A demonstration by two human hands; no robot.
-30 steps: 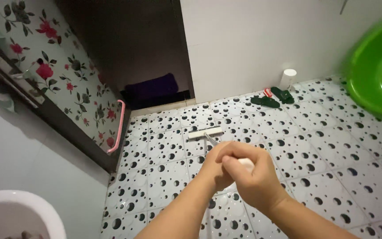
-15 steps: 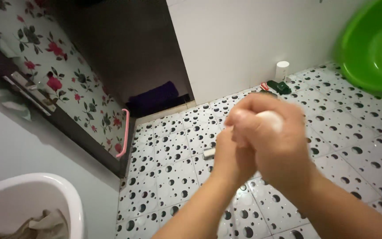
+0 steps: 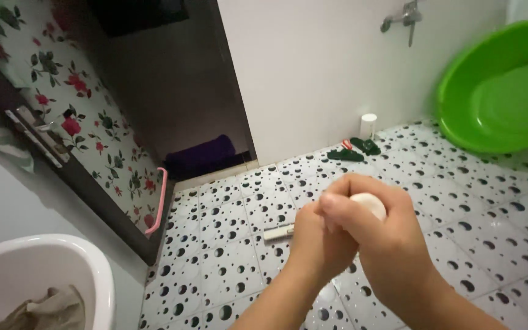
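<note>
Two bare hands are pressed together in the middle of the view, above the floor. The right hand (image 3: 380, 238) is on top, and its fingers (image 3: 349, 205) curl tight around a white bar of soap (image 3: 369, 205). Only a small round bit of the soap peeks out between the fingers. The left hand (image 3: 316, 244) sits under and beside the right one, touching it. Its fingers are folded in against the right hand, but I cannot tell if they touch the soap.

The floor (image 3: 227, 214) has white tiles with black dots of many sizes. Just past the hands, a white stick-shaped thing (image 3: 278, 232) lies flat on the floor. Its far end is hidden behind the left hand.

A big green basin (image 3: 496, 91) leans against the wall on the right. Near the foot of the white wall stands a small white bottle (image 3: 368, 125). Beside it, some dark green things (image 3: 354, 150) with a bit of red lie on the floor; they are too small to tell.

On the left is a door with red flowers and green leaves (image 3: 68, 122). It stands open, and a pink handle (image 3: 157, 201) runs down its edge. Behind the doorway there is a dark purple mat (image 3: 203, 156).

In the bottom left corner is a white tub (image 3: 87, 256) with a brownish cloth (image 3: 50, 308) inside it.
</note>
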